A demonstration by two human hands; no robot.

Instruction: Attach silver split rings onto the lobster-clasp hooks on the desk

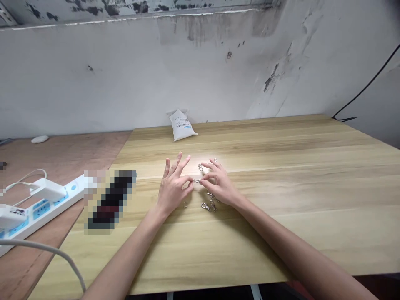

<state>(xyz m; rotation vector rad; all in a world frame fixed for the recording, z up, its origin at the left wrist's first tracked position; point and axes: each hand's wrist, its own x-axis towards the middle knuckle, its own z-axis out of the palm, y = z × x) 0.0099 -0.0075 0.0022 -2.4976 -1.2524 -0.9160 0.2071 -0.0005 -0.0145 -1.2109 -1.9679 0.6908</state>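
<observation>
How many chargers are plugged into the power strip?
2: one charger farther up the power strip, another charger at the picture's left edge. More may be hidden beyond that edge.

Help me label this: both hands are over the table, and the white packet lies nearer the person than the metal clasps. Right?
Not nearer: the head view shows the white packet farther away than the metal clasps, by the wall.

Left hand (171,188), right hand (221,184) bare; slim forearms (137,243) uncovered.
</observation>
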